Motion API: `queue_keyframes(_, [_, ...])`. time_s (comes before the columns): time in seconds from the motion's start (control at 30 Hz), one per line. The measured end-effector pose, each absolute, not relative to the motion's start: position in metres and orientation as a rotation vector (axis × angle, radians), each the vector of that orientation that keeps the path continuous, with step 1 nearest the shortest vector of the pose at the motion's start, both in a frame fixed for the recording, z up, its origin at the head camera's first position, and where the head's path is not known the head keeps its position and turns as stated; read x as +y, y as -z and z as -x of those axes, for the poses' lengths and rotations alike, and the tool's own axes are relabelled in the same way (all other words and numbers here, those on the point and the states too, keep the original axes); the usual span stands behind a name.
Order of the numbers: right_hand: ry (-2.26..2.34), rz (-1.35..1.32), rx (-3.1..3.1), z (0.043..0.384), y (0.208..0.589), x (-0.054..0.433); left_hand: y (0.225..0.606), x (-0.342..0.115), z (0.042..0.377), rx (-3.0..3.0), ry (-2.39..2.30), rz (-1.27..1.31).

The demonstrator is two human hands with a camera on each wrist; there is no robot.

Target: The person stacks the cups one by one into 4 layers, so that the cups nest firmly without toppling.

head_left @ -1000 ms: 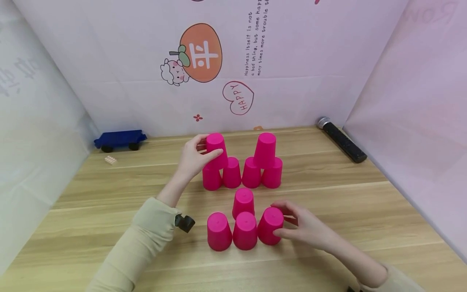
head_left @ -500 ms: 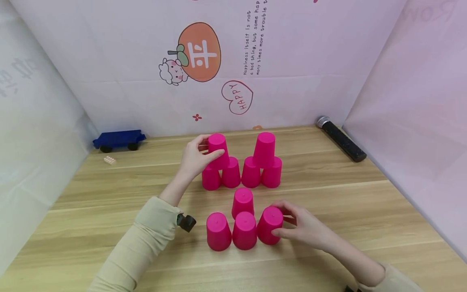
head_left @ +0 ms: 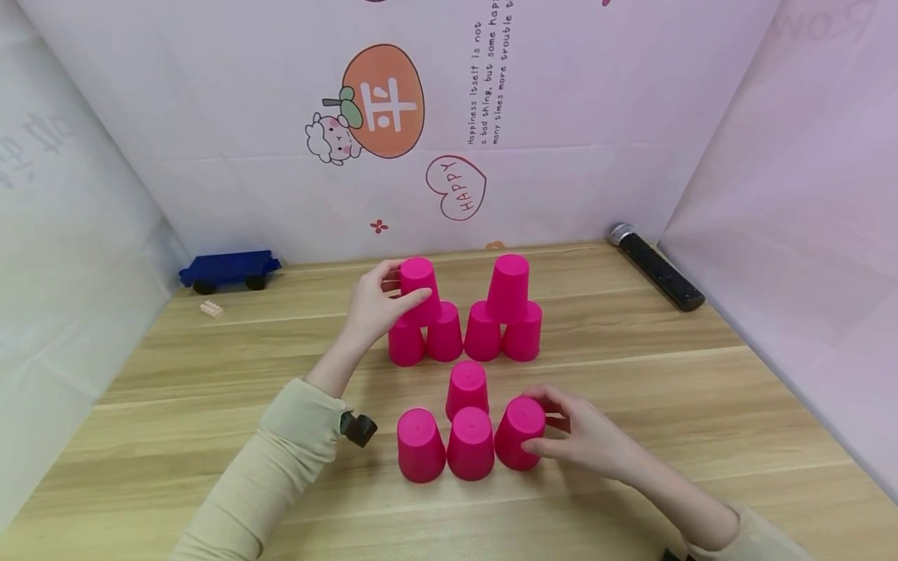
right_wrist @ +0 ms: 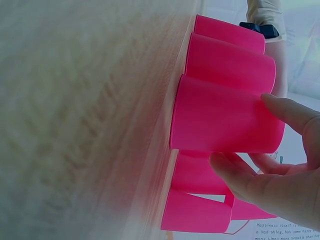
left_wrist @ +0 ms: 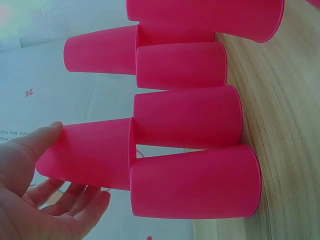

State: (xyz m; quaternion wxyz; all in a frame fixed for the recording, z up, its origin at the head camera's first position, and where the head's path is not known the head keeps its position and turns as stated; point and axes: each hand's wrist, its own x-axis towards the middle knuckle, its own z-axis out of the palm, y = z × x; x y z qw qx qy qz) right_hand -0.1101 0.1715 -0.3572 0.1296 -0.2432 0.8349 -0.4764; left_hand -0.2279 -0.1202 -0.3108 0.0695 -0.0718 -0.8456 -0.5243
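Note:
At the back left, my left hand [head_left: 372, 308] holds an upside-down pink cup [head_left: 418, 270] between thumb and fingers. In the left wrist view the rim of this upper cup [left_wrist: 90, 155] meets the tops of two upside-down cups, the lower one [left_wrist: 195, 182] and its neighbour [left_wrist: 187, 117]. In front, my right hand [head_left: 592, 440] grips the right-hand cup [head_left: 517, 428] of a row of three, thumb and fingers on its sides. The middle cup [head_left: 471, 452] and left cup [head_left: 421, 452] stand close beside it, also upside down.
Another cup [head_left: 509, 288] tops two base cups at the back right. A single cup [head_left: 468, 386] stands behind the front row. Farther off lie a blue toy wagon [head_left: 231, 267], a small pale studded block [head_left: 211, 308] and a black microphone [head_left: 659, 269] on the wooden table [head_left: 701, 405].
My left hand has shifted the upper cup slightly to the right over its two base cups. The right hand keeps its grip in the same place.

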Motion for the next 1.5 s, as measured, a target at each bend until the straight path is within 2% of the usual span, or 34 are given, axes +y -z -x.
queue_keyframes(0.43, [1.446, 0.681, 2.505, 0.113, 0.347, 0.184, 0.319, -0.133, 0.223, -2.582, 1.614, 0.211])
queue_keyframes(0.77, [1.581, 0.727, 2.701, 0.123, 0.312, 0.198, 0.32, -0.16, 0.199, -2.538, 1.658, 0.187])
queue_keyframes(1.0, [1.566, 0.663, 2.804, 0.136, 0.287, 0.202, 0.33, -0.182, 0.181, -2.502, 1.727, 0.174])
queue_keyframes(1.23, [1.532, 0.651, 2.864, 0.151, 0.26, 0.192, 0.346, -0.195, 0.159, -2.557, 1.736, 0.199])
queue_keyframes(1.5, [1.514, 0.67, 2.903, 0.171, 0.227, 0.163, 0.363, -0.196, 0.134, -2.55, 1.738, 0.371])
